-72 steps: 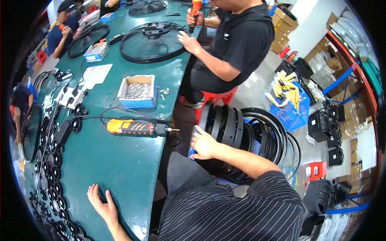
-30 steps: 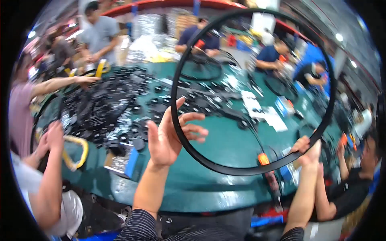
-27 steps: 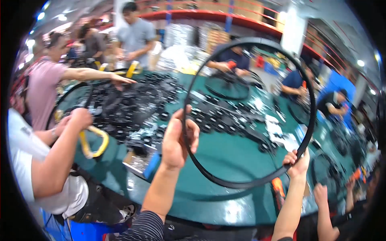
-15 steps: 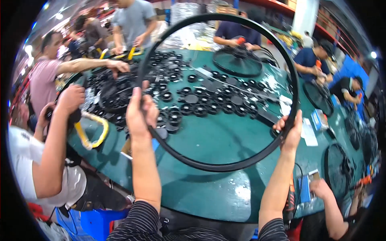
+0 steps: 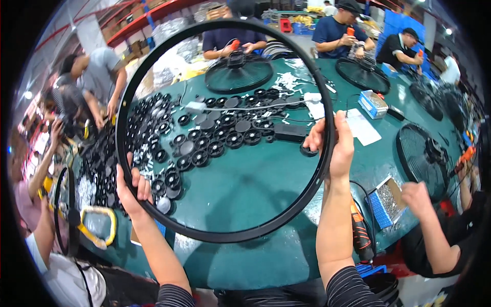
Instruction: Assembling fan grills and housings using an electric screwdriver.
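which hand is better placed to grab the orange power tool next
Probably the right hand: the power tool lies beside its forearm, while the left hand is across the black ring. Both grip the ring, so the right would need freeing first.

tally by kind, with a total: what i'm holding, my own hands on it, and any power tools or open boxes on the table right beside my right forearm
Black hoop: 1
Hands gripping it, left hand and right hand: 2
Orange-and-black power tool: 1
Open blue box of small metal pieces: 1
Total: 5
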`<move>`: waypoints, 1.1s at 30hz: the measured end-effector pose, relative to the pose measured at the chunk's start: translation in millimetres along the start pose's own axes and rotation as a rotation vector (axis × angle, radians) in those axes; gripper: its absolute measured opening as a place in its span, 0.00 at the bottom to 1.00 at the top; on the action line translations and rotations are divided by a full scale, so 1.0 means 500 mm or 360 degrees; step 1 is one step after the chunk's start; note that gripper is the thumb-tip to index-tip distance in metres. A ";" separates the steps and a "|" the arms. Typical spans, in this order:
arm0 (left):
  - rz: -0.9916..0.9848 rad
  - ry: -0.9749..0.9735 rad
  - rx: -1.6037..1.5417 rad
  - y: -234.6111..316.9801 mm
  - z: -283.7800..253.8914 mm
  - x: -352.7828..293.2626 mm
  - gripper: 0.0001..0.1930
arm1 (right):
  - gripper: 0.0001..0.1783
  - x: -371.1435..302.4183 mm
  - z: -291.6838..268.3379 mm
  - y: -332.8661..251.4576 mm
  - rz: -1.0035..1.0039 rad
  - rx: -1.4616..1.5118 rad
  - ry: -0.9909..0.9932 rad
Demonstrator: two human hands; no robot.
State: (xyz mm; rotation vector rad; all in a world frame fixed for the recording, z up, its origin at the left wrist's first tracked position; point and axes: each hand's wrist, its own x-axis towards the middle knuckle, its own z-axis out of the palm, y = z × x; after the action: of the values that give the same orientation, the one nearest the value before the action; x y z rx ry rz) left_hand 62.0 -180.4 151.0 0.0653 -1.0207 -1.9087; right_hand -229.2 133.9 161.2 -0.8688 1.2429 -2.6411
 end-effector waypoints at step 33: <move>-0.0701 -0.0013 -0.0642 -0.013 -0.006 0.007 0.14 | 0.26 0.025 -0.019 0.027 0.0883 0.1019 -0.0042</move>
State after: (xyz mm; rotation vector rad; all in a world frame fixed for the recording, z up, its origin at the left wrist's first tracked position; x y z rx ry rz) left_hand 56.7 -183.7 145.8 0.0516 -0.6405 -2.4863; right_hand -246.6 127.4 152.1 -0.3746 0.4579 -2.3074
